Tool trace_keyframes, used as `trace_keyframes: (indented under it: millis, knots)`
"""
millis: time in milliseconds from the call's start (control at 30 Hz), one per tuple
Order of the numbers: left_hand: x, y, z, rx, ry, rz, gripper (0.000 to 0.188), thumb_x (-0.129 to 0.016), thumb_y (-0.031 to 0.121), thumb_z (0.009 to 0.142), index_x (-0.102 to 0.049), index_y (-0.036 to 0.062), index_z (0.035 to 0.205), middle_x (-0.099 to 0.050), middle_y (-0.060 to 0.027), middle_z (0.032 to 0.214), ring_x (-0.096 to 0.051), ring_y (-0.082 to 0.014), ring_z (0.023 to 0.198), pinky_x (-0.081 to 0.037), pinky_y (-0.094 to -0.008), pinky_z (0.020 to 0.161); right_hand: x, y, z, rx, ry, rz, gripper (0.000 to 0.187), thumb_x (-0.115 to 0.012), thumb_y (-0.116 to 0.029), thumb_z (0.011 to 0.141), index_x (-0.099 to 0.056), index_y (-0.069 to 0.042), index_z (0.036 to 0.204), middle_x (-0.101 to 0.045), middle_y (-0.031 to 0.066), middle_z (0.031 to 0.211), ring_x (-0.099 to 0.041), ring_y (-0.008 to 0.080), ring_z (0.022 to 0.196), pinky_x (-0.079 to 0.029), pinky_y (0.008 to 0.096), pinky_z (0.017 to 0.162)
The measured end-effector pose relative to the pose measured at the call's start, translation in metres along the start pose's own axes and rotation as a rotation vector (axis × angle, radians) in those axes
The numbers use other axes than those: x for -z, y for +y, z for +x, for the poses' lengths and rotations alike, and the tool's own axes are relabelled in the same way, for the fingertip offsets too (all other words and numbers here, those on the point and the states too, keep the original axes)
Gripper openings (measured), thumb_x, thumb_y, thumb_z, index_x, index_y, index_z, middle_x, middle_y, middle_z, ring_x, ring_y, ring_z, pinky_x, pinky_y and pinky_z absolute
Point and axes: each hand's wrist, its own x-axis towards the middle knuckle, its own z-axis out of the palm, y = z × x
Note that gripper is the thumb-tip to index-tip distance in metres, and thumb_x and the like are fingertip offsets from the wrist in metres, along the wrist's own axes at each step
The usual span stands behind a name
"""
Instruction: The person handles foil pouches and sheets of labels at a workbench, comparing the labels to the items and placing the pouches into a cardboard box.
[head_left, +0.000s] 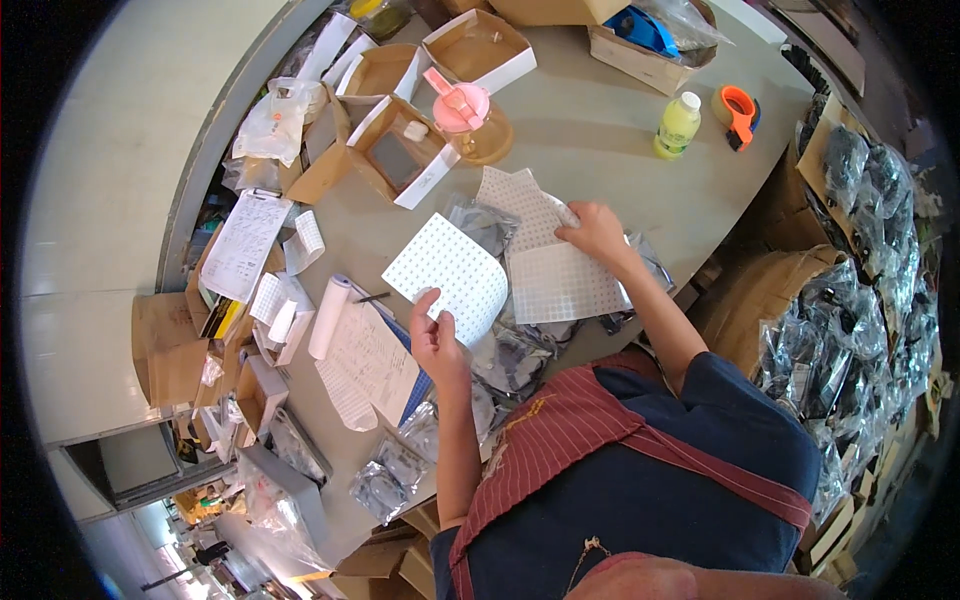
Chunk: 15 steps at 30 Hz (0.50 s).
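Observation:
My left hand (437,340) is closed on the near edge of a white label sheet (445,268) printed with rows of small marks; its right side curls. To the right, my right hand (598,238) pinches the edge of paler label sheets (566,287) with a grid of small labels. Another sheet (518,196) of the same kind fans out beyond that hand; whether it is also gripped I cannot tell. Beneath the sheets lie clear plastic bags with dark items (508,358), partly hidden by the paper and my arms.
Open cardboard boxes (480,50) and a jug with a pink lid (462,108) stand at the back. A yellow-green bottle (678,126) and an orange tape dispenser (737,112) are back right. Handwritten papers (370,355) lie left. Bagged goods fill a carton (825,330) at right.

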Motion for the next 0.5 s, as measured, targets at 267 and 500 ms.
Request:
trace_keyframes:
  millis: [267,500]
  knots:
    - [0.014,0.001,0.003,-0.005,0.05,0.029,0.033,-0.052,-0.004,0.088,-0.061,-0.0007,0.12,-0.063,-0.0041,0.106,-0.051,-0.0056,0.075,-0.038,-0.0199,0.066,0.012,0.001,-0.018,0.017,0.158,0.198,0.039,-0.07,-0.027,0.074,-0.066,-0.003,0.105,-0.067,0.0235,0.088,-0.064,0.0406,0.084,-0.051,0.0449,0.076]
    - [0.008,-0.003,0.027,-0.108,-0.006,-0.037,0.033,-0.053,-0.005,0.087,-0.062,-0.0005,0.119,-0.064,-0.0043,0.11,-0.045,-0.0035,0.071,-0.037,-0.0193,0.065,0.076,0.002,-0.033,-0.003,0.224,0.495,0.038,-0.072,-0.016,0.075,-0.067,0.003,0.107,-0.07,0.0131,0.081,-0.065,0.0179,0.068,-0.051,0.0324,0.067]
